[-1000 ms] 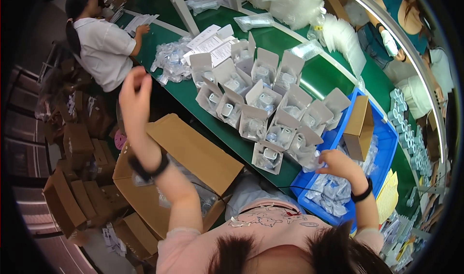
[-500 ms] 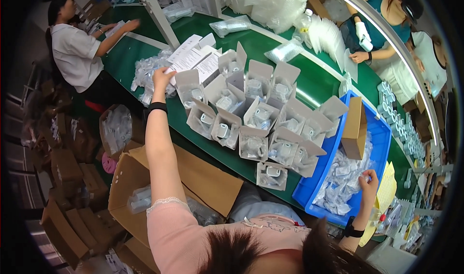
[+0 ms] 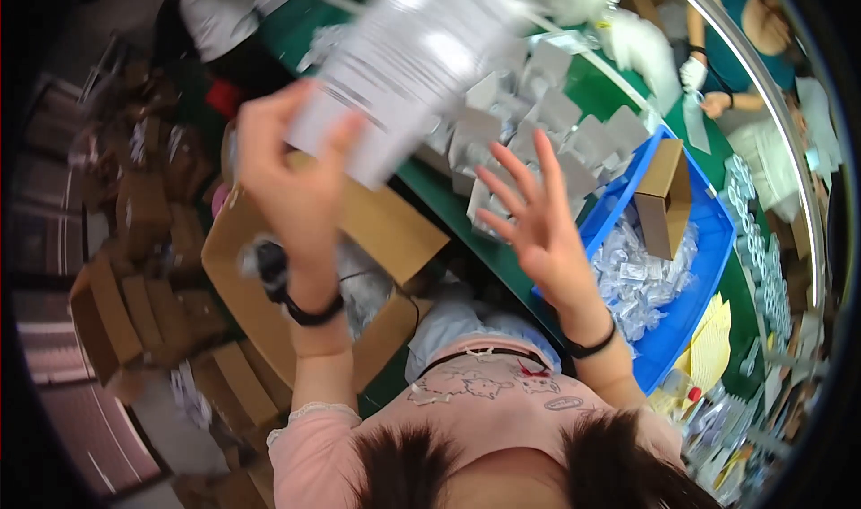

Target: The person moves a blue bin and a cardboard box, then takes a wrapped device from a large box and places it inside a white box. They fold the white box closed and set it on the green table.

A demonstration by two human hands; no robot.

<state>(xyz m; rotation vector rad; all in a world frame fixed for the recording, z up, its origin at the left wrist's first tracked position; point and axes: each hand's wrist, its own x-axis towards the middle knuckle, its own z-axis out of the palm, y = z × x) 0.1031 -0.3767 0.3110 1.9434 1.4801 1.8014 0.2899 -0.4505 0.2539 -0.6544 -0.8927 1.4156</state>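
Apparently I'm handling printed paper (image 3: 404, 69): my left hand (image 3: 291, 164) grips it; my right hand (image 3: 552, 253), spread wide nearby (open boxes (image 3: 594, 141) beyond), probably needs to close on it.

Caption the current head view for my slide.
Left hand holds printed white paper; right hand is spread open near white boxes and a blue bin.

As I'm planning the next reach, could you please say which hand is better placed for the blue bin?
Probably the right hand: it looks empty, with fingers spread, and is nearer the blue bin, while the left hand holds printed paper farther left.
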